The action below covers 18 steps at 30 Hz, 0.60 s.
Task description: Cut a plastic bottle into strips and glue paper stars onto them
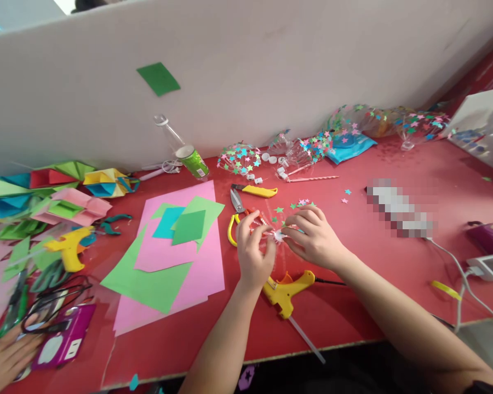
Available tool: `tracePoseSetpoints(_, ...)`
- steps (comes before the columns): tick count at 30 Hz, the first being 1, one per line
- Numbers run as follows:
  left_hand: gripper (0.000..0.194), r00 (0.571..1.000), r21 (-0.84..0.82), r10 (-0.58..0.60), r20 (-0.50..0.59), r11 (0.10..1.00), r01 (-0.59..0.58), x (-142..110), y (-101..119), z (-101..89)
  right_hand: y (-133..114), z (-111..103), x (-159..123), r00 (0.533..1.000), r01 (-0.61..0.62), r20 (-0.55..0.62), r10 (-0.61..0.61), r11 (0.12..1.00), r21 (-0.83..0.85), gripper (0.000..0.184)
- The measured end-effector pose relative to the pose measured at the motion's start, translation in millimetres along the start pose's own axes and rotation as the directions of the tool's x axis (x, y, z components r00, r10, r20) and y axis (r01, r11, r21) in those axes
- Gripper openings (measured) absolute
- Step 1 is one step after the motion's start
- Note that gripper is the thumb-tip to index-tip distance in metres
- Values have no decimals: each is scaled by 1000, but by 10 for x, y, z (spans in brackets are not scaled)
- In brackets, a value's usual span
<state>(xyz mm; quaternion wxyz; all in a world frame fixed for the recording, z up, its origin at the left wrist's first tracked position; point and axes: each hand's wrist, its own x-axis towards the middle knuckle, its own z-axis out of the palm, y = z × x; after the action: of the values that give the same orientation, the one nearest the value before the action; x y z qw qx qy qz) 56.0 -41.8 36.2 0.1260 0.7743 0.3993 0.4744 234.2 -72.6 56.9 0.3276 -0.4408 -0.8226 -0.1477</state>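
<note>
Over the red table [332,317], my left hand [254,249] has its fingers curled round the near side of a small clear plastic piece [278,236] with a white centre. From the other side my right hand [315,234] pinches at that centre; its fingertips hide whatever is between them. Small green stars [279,210] lie just beyond my fingers. Yellow-handled scissors [231,230] rest left of my left hand, with a yellow utility knife [263,191] behind them. Below my hands lies a yellow glue gun [290,290], a clear glue stick poking from its back.
Pink and green paper sheets [166,295] spread at left. Behind stand a clear bottle with a green label [193,161] and star-covered plastic shapes [239,158]. Another person's hand [12,350] is beside a purple power strip [68,336]. A white cable [449,254] crosses the right.
</note>
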Motion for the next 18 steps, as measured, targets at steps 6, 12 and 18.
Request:
tracePoseSetpoints(6,13,1000,-21,-22,16,1000,23,-7,0,4,-39,24,5,1000,-3,-14,3,1000,-11,11)
tracePoseSetpoints(12,11,1000,-2,-18,14,1000,18,1,12,-2,-35,-2,13,1000,-16,-9,16,1000,20,7)
tracePoseSetpoints(18,10,1000,-11,-12,19,1000,12,-3,11,-16,-21,-59,0,999,-46,15,45,992,119,25)
